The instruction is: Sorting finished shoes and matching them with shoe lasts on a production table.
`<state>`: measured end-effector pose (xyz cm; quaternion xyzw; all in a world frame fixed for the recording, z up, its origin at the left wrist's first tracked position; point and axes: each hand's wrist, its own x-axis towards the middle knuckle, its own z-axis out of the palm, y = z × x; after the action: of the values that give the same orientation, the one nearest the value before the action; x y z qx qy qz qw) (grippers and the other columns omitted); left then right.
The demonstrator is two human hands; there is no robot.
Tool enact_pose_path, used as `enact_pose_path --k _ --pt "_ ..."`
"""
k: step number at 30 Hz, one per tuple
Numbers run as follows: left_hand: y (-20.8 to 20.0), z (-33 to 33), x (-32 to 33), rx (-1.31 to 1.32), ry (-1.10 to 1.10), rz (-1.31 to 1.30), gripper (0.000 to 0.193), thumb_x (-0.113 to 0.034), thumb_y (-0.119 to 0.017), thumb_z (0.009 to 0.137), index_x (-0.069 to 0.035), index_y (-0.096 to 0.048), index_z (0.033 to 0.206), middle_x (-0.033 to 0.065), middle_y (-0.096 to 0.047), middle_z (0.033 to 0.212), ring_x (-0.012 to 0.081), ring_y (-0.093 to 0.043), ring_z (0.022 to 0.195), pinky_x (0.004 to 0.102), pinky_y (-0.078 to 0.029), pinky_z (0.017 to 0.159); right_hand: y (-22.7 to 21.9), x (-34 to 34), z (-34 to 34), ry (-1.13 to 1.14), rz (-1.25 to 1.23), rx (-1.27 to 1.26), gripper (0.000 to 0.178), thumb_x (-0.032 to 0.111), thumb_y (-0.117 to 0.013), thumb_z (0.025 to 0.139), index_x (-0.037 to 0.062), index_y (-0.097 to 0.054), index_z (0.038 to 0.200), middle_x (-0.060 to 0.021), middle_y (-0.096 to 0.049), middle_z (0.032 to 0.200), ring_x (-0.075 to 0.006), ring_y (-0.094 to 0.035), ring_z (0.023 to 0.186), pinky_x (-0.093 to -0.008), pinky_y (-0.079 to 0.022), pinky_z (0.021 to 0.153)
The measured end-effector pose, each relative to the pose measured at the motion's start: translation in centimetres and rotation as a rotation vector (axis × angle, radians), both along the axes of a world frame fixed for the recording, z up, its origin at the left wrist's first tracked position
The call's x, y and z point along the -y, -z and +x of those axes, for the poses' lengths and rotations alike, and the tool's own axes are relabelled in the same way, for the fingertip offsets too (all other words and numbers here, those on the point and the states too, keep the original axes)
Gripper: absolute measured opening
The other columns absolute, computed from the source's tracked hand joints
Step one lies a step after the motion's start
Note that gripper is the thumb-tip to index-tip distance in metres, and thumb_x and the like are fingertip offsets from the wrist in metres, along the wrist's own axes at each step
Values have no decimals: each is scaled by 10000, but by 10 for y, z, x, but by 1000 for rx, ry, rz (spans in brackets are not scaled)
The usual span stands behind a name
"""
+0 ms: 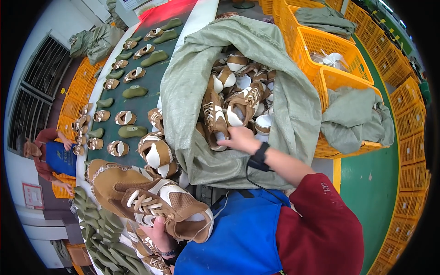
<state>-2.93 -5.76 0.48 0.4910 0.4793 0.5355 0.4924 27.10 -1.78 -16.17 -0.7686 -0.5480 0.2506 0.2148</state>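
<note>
My left hand (160,236) is closed around a brown-and-white lace-up shoe upper (167,206), held low in front of my blue apron. Another brown upper (107,185) is stacked against it on the far side. In the open grey-green woven sack (298,91) my right hand (242,140) reaches in, its fingers closed at the collar of a brown shoe upper (214,114). Around that one lie several more brown-and-white uppers (245,103) in a loose heap. A black band with a cord circles my right wrist.
Green shoe lasts (133,131) and uppers stand in rows on a dark conveyor belt (151,73). More lasts (103,236) pile up at lower left. Yellow crates (353,82) stand at right, some with sacking (355,121) in them. Across the belt, a co-worker (46,151) stands at left.
</note>
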Motion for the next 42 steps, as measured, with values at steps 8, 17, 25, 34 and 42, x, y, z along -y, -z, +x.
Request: enact_pose_path --k 8,17,25,34,42 --pt "31 -39 -16 235 157 -204 617 -185 -644 677 22 -381 1195 118 -529 1007 170 -557 831 271 -482 658 -10 16 -8 267 440 -183 197 152 -492 753 -14 -474 858 -218 -574 813 -399 -560 756 -475 -442 655" --pt "38 -31 -33 156 279 -283 594 -171 -635 686 22 -385 1189 114 -530 1006 168 -555 832 272 -481 662 -104 72 -61 -283 722 -815 451 -48 -414 678 -4 -479 1122 -190 -596 879 -321 -597 803 -345 -472 702" --pt "38 -34 -46 72 339 -331 574 -159 -627 694 22 -389 1183 111 -531 1005 167 -554 833 273 -480 665 -117 73 -59 -618 473 -1070 507 -110 -371 646 -31 -502 1130 -162 -596 1034 -171 -548 937 -284 -422 819" --pt "40 -49 -51 -5 344 -389 551 -146 -618 703 22 -393 1177 107 -532 1004 165 -553 834 273 -478 669 -41 39 13 -189 50 -1086 332 261 -526 870 -1 -582 1066 -103 -629 988 -170 -586 920 -265 -459 817" --pt "42 -63 -53 -65 329 -441 531 -134 -610 711 22 -397 1172 104 -533 1003 163 -552 835 274 -477 672 47 21 23 111 36 -411 694 412 -641 670 -80 -481 1132 -250 -575 1019 -352 -560 964 -356 -439 850"
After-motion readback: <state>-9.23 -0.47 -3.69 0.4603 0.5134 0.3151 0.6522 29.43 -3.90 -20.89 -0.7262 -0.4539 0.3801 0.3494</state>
